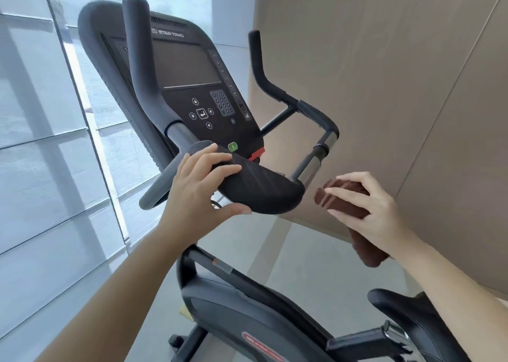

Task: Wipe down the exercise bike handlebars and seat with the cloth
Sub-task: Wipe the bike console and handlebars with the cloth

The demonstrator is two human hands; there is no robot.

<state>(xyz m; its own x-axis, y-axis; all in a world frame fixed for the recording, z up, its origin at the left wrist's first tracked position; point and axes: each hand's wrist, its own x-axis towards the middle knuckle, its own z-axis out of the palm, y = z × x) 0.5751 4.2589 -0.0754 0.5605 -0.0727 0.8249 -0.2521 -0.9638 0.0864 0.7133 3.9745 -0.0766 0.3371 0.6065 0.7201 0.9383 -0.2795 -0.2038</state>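
The exercise bike's black padded handlebars [264, 188] curve across the middle of the view, with upright grips at left [137, 59] and right [257, 59]. My left hand [198, 194] wraps the near padded section, fingers over the top and thumb under it. My right hand [368, 205] holds a folded brown cloth [341, 196] just to the right of the handlebar end, a small gap away from it. Part of the cloth hangs below my wrist. The black seat [412, 317] shows at the lower right, partly hidden by my right forearm.
The console [192, 81] with dark screen and keypad stands behind the handlebars. The bike frame and flywheel cover [247, 312] fill the bottom centre. A window with blinds [41, 141] runs along the left, a beige wall [384, 86] stands close on the right.
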